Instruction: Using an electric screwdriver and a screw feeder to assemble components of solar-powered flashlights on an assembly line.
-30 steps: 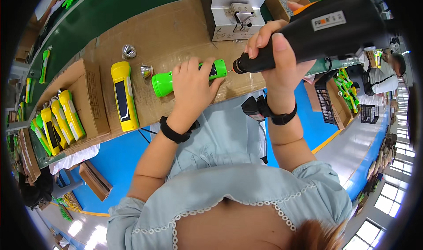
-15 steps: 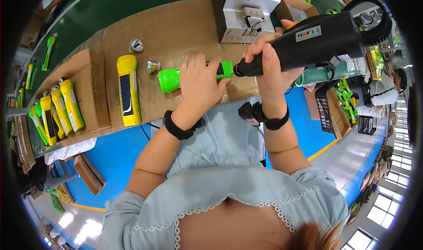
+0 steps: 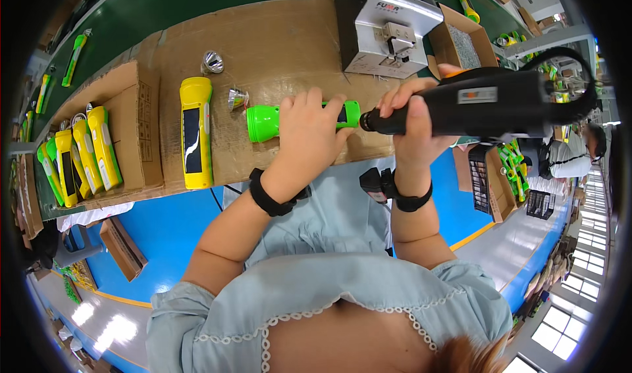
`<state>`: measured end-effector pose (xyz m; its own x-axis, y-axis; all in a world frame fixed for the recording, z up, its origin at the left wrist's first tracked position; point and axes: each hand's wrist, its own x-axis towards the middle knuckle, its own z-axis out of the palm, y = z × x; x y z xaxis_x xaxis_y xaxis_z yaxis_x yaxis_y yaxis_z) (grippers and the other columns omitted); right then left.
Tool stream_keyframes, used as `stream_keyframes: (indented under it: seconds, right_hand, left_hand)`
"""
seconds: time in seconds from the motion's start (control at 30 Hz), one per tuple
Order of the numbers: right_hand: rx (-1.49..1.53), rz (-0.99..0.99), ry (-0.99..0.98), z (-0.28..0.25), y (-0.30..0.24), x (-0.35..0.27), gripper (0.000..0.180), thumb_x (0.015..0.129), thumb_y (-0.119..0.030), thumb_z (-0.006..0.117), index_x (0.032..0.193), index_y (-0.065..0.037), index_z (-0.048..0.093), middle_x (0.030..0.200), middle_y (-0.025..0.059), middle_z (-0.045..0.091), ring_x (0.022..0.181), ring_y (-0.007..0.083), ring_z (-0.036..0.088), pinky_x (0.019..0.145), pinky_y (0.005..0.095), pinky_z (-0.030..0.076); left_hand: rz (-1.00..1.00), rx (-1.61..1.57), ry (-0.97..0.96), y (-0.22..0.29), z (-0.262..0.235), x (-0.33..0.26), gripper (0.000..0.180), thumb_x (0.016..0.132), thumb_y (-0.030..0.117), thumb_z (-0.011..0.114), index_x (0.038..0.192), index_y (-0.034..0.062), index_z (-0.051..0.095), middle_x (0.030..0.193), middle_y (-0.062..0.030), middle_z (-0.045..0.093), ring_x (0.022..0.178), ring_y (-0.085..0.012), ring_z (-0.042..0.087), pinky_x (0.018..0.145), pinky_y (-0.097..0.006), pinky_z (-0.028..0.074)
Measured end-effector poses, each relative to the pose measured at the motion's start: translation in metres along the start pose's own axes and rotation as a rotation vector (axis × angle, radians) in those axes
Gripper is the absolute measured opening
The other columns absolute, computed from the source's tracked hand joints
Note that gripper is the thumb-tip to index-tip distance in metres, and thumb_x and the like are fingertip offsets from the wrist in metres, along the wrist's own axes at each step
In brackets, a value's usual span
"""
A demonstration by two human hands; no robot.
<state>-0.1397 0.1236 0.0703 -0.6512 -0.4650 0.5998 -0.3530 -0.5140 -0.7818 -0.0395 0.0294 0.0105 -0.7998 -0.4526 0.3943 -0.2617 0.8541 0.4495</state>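
Note:
A green flashlight [image 3: 264, 124] lies sideways on the cardboard sheet, its wide head to the left. My left hand [image 3: 311, 128] is wrapped over its body and holds it down. In my right hand [image 3: 416, 118] is a black electric screwdriver [image 3: 487, 104], held level, its tip against or very close to the flashlight's right end. The exact contact at the tip is hidden. Left of the flashlight lie two silver reflectors, one near its head [image 3: 237, 98] and one farther back [image 3: 212, 62]. A yellow flashlight [image 3: 196, 133] with a dark panel lies beside them.
An open cardboard box [image 3: 148, 123] with several yellow and green flashlights stands at the left. At the back is a silver and black screw feeder [image 3: 388, 27], beside a small carton of screws [image 3: 464, 44]. A black wire basket [image 3: 480, 175] hangs at the right table edge.
The view has shifted slightly, so the bench things sit a little differently in the picture. Both hands keep their holds, and the screwdriver tip stays at the flashlight's end.

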Motion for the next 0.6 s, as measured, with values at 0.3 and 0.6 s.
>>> stream_keyframes:
  seconds: [0.3,0.6]
  right_hand:
    - [-0.014,0.071,-0.005,0.001,0.009,0.002,0.05,0.084,-0.013,0.063,0.122,-0.005,0.031,0.072,0.012,0.053,0.055,0.0209,0.054,0.055,0.0352,0.048]
    - [0.117,-0.146,0.014,-0.017,-0.023,0.035,0.057,0.087,-0.039,0.05,0.131,-0.006,0.034,0.075,0.0068,0.05,0.059,0.0197,0.054,0.058,0.0383,0.049]
  left_hand:
    - [-0.015,-0.057,-0.012,-0.001,0.004,0.002,0.05,0.06,0.029,0.08,0.104,0.0144,0.063,0.093,-0.0095,0.056,0.087,-0.0267,0.054,0.075,-0.039,0.035]
    - [-0.02,-0.028,-0.015,0.001,0.004,0.003,0.045,0.063,0.034,0.078,0.102,0.015,0.064,0.089,-0.0079,0.054,0.084,-0.0256,0.053,0.073,-0.039,0.035]
